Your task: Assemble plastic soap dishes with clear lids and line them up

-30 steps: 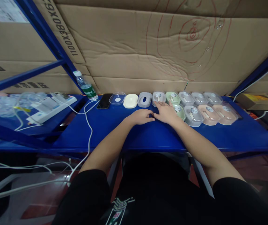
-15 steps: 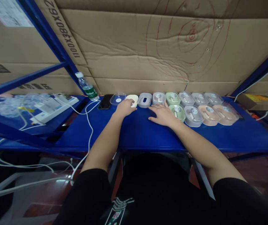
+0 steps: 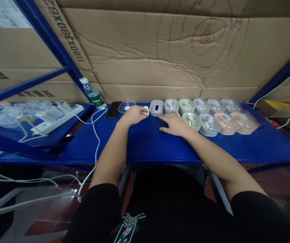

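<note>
My left hand [image 3: 134,115] has its fingers curled over a cream rounded-square piece [image 3: 147,110]. Most of that piece is hidden behind the hand. My right hand [image 3: 174,124] lies palm down with fingers spread, its fingertips just in front of a grey lidded box [image 3: 171,105]. Between the two hands, farther back, sits an open grey box part with an oval slot [image 3: 156,108]. A clear lid with a white round sticker [image 3: 127,106] rests beyond my left wrist. A green lidded box [image 3: 191,120] is close beside my right hand.
Several grey, green and peach lidded boxes [image 3: 226,123] stand in two rows at right. A phone [image 3: 113,110] and a water bottle [image 3: 94,96] are at left, near white cables [image 3: 98,135] and a power strip [image 3: 56,121]. Cardboard [image 3: 134,50] backs the blue table [image 3: 157,148].
My left hand moved left from beside my right hand and closed on the cream piece, now mostly covered by it. My right hand shifted slightly down-left, off the grey lidded box.
</note>
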`<state>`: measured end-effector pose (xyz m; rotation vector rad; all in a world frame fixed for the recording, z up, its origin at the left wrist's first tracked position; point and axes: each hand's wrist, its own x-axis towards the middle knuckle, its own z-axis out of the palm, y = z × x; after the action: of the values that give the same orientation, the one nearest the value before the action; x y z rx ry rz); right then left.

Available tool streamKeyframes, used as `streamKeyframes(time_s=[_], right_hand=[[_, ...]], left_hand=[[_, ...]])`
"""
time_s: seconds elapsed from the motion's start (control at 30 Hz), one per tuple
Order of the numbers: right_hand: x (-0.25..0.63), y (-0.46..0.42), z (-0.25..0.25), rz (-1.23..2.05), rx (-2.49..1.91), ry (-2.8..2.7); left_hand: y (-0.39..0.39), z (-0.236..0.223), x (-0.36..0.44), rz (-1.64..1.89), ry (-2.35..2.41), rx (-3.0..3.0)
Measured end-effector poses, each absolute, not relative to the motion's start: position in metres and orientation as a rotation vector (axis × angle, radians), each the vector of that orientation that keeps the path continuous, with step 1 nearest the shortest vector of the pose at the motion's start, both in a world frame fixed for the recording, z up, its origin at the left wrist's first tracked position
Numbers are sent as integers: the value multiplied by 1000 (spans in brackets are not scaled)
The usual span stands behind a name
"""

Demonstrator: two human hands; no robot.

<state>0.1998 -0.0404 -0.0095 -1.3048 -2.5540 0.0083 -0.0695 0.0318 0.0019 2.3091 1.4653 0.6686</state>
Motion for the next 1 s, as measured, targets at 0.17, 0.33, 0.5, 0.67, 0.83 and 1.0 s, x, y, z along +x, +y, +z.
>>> streamKeyframes(time_s=[0.17, 0.33, 0.5, 0.67, 0.83, 1.0], right_hand=[[197, -44, -5, 33, -1316, -2506], [193, -46, -3, 1, -1270, -2420], [191, -45, -4, -3, -1174, -2442], [192, -46, -5, -34, -1134, -2536], [195, -43, -9, 31, -1112, -2652], [191, -41, -17, 226, -1034, -2856]], left_hand=[[30, 14, -79, 1107, 1295, 1902], [24, 21, -79, 1179, 1078, 1623], [18, 20, -73, 1070, 944, 1504], [21, 5, -50, 968, 888, 1487], [37, -16, -42, 905, 1141, 1785], [49, -36, -49, 887, 1345, 2193]])
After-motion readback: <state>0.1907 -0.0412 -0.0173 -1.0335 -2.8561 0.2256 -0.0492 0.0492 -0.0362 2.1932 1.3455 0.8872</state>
